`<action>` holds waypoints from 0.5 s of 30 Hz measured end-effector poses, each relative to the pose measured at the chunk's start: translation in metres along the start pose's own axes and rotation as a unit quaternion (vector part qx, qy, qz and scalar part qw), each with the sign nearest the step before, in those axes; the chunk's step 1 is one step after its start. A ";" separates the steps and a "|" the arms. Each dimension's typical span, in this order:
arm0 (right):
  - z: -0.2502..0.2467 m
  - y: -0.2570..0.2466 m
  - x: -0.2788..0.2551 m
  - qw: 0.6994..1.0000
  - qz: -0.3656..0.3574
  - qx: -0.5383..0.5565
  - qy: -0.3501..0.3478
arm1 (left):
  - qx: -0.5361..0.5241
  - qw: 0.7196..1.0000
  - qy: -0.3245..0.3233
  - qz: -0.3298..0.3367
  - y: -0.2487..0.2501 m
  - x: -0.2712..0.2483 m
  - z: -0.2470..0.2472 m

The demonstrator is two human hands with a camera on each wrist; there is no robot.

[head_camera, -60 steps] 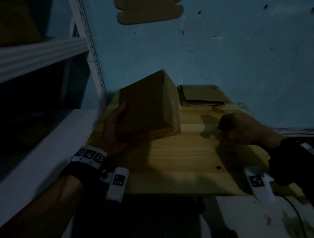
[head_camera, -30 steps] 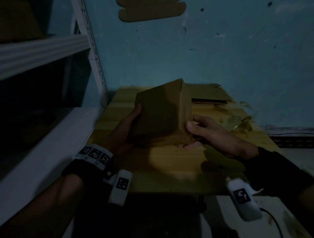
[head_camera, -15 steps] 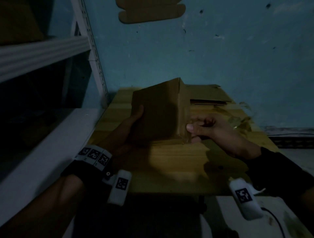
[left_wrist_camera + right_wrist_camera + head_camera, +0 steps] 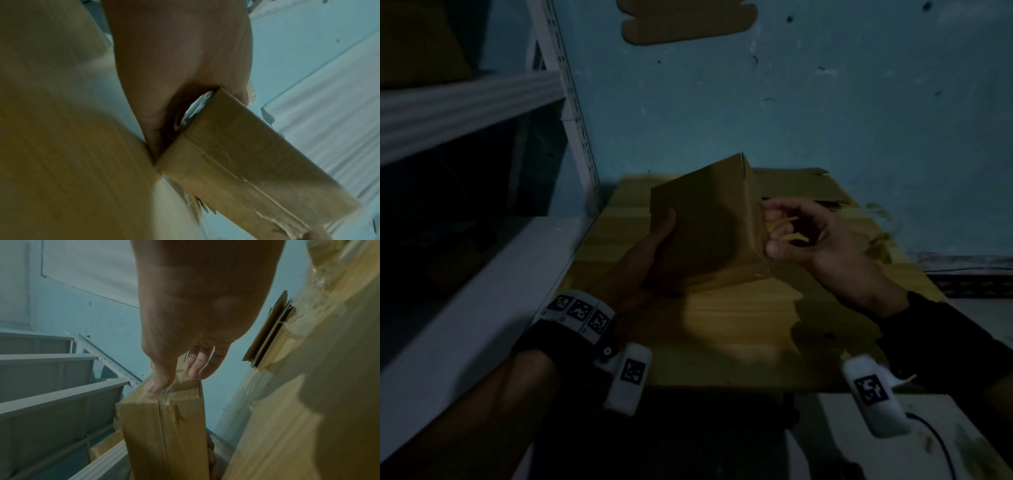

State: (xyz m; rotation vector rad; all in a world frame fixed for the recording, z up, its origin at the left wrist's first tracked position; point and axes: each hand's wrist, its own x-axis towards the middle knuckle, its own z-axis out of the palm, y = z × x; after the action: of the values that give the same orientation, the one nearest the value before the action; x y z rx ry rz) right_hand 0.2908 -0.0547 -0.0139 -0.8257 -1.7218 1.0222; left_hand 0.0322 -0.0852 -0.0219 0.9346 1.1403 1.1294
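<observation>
A closed brown cardboard box (image 4: 702,233) stands tilted on one edge on the wooden table (image 4: 739,335). My left hand (image 4: 654,246) grips its left side, thumb on the near face and fingers hidden behind. My right hand (image 4: 774,236) is at the box's narrow right face, where thumb and fingers pinch at a wrinkled strip of clear tape (image 4: 166,394) along the seam. The right wrist view shows the box (image 4: 164,434) end-on under my right hand (image 4: 176,378). In the left wrist view my left hand (image 4: 174,56) holds the box (image 4: 236,154) by a corner.
A flat stack of folded cardboard (image 4: 798,185) lies behind the box against the blue wall. Crumpled clear tape (image 4: 876,236) lies at the table's right edge. A white metal shelf rack (image 4: 465,102) and a white ledge (image 4: 465,308) stand close on the left.
My right hand came in from the table's right side to the box's right face, then slid upward along it. My left hand shifted the box rightward and tipped it up.
</observation>
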 end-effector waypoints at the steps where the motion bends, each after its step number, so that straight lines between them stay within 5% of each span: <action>1: -0.001 0.000 0.001 1.000 -0.001 0.002 0.002 | 0.005 1.000 0.000 -0.001 0.000 0.000 0.000; 15: 0.000 -0.003 0.000 0.999 -0.034 -0.026 -0.019 | 0.016 1.000 0.006 -0.005 0.002 -0.003 0.003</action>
State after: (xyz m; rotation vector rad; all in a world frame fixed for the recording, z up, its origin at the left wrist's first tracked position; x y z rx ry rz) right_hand 0.2909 -0.0557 -0.0112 -0.7799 -1.8041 0.9564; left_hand 0.0350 -0.0877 -0.0192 0.9468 1.1745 1.1134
